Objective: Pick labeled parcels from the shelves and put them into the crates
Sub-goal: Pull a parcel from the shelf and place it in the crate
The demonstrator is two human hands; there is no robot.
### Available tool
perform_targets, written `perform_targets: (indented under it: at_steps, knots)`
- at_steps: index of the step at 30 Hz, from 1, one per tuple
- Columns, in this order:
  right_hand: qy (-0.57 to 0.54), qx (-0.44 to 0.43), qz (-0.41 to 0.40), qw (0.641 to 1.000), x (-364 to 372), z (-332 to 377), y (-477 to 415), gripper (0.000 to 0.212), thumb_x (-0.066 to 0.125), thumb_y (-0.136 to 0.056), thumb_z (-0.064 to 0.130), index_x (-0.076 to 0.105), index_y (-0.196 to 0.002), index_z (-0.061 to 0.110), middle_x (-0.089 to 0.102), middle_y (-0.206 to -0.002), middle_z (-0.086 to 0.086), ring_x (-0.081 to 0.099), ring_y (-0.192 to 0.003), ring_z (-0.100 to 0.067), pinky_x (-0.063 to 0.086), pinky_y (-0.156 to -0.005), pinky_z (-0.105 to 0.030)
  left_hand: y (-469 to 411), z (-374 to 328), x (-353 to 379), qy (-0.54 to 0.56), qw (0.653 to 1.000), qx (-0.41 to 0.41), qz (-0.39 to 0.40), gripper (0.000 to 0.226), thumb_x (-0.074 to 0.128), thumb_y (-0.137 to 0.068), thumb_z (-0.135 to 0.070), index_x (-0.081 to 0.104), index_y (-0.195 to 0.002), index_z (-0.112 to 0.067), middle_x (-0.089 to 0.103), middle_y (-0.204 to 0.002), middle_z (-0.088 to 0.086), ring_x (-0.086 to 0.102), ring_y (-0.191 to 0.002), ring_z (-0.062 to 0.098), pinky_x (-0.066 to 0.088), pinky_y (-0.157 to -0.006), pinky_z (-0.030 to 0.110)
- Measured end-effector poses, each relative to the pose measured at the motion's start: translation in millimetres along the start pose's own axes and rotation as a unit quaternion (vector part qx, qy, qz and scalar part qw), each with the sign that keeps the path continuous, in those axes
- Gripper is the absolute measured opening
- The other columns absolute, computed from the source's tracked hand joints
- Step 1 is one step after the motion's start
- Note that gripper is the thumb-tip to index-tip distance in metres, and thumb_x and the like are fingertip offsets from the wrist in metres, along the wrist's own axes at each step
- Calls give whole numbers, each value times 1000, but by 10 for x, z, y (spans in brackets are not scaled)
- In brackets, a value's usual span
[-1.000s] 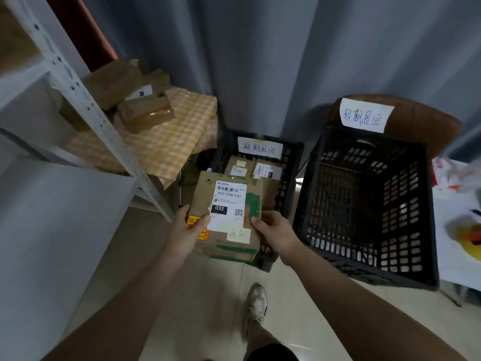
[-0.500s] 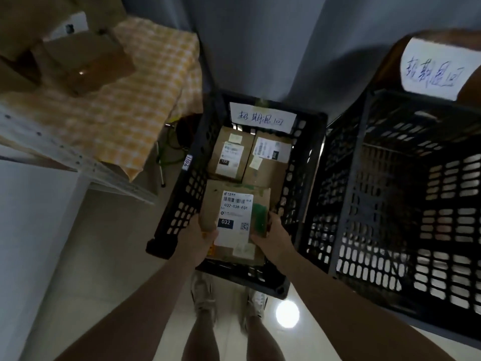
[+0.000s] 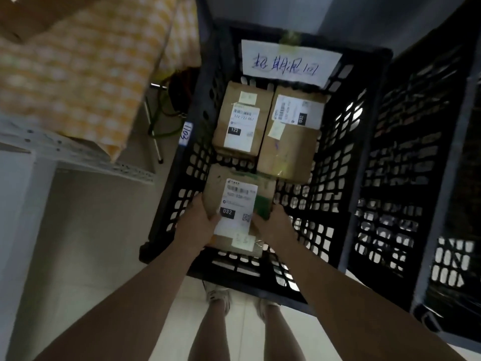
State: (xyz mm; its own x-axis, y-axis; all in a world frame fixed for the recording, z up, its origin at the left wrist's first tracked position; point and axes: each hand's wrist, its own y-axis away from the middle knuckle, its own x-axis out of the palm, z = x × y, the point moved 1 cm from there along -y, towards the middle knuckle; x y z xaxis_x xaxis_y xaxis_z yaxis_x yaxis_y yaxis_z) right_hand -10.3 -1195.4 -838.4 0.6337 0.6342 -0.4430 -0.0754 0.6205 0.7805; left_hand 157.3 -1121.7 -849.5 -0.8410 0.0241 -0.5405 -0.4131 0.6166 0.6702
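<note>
Parcel 032 (image 3: pixel 235 201): held label-up inside the near end of the black crate (image 3: pixel 325 178), just on the near side of parcel 122 (image 3: pixel 240 118) and a second parcel (image 3: pixel 291 142).
Left hand (image 3: pixel 200 222): grips its left edge, thumb across the label.
Right hand (image 3: pixel 273 225): grips its right edge.
Base contact: cannot tell.
Neighbouring crate (image 3: pixel 406 152): just beside, on the right.

- Paper sign (image 3: pixel 291 62) on the far wall of the crate (image 3: pixel 335 178): handwritten in blue, "超期退回".
- Small sticker (image 3: pixel 186 131) on the crate's left rim: handwritten "1103", turned sideways.
- Front parcel (image 3: pixel 235 201): black tag "032" on a white label; barcode line too blurred to read.
- Rear-left parcel (image 3: pixel 240 118): black tag "122"; printed line beginning "122 122".
- Rear-right parcel (image 3: pixel 289 147): label text illegible.
</note>
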Motion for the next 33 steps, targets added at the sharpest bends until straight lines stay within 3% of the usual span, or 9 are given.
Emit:
perform_targets:
  at_steps: [3, 5, 9, 14, 19, 22, 25, 30, 33]
  knots:
    - [80, 34, -48, 995, -164, -71, -58, 74, 63, -91, 22, 15, -145, 6, 56, -125, -19, 62, -105, -34, 54, -83, -44, -116, -147, 234, 4, 998, 20, 61, 62, 62, -91, -24, 31, -144, -16, 49, -137, 5, 50, -122, 24, 43, -98, 32]
    - [188, 36, -44, 980, -281, -135, -90, 79, 58, -93, 16, 3, -150, 10, 38, -140, -21, 52, -119, -38, 50, -90, -42, -198, -246, 430, 29, 993, 27, 116, 64, 62, -91, -22, 29, -146, -18, 48, -139, 1, 49, -124, 21, 41, -99, 29]
    - [364, -24, -30, 930, -381, -270, -229, 47, 43, -97, 16, 30, -143, 11, 22, -147, -21, 27, -134, -36, 38, -100, -42, -323, -286, 739, 48, 977, 34, 207, 61, 66, -89, -19, 35, -142, -24, 50, -127, -9, 48, -115, 11, 39, -90, 22]
    - [503, -108, -45, 856, -432, -326, -373, 50, 53, -92, 21, 35, -138, 14, 19, -149, -23, 16, -140, -40, 18, -115, -52, -493, -238, 851, 70, 986, 31, 145, 58, 62, -90, -13, 36, -142, -14, 56, -123, 5, 55, -105, 20, 50, -89, 35]
    - [602, -146, -57, 783, -428, -226, -480, 71, 52, -92, 27, 11, -150, 20, 13, -153, -22, 11, -142, -41, -3, -113, -60, -551, -317, 963, 84, 990, 55, 95, 38, 57, -93, -7, 50, -130, -5, 57, -110, 3, 54, -97, 15, 47, -82, 29]
    - [590, -147, -27, 794, -458, -215, -592, 83, 57, -91, 35, 2, -152, 26, 10, -155, -22, 10, -142, -43, 6, -114, -59, -597, -312, 992, 59, 993, 71, 78, 35, 58, -92, -8, 54, -127, -6, 56, -104, -2, 54, -99, 12, 43, -79, 22]
    - [590, -147, -7, 794, -411, -264, -615, 91, 59, -91, 40, -5, -152, 23, 4, -155, -24, 10, -142, -45, 19, -112, -58, -605, -298, 923, 67, 990, 51, 111, 33, 58, -93, -10, 54, -125, -6, 63, -113, 9, 58, -99, 19, 52, -84, 36]
    - [559, -148, 28, 815, -333, -282, -431, 95, 59, -89, 48, -8, -152, 24, -6, -157, -21, 5, -142, -46, 18, -111, -59, -461, -410, 800, 25, 985, 53, 164, 40, 57, -94, -12, 46, -132, -9, 55, -108, 1, 52, -84, 9, 42, -56, 11]
    - [559, -139, 58, 816, -217, -377, -294, 101, 64, -87, 42, -12, -151, 24, -19, -157, -19, -7, -143, -47, 17, -110, -61, -382, -355, 804, 37, 979, 8, 201, 41, 56, -94, -10, 43, -133, -6, 57, -111, 11, 55, -74, 15, 47, -57, 18]
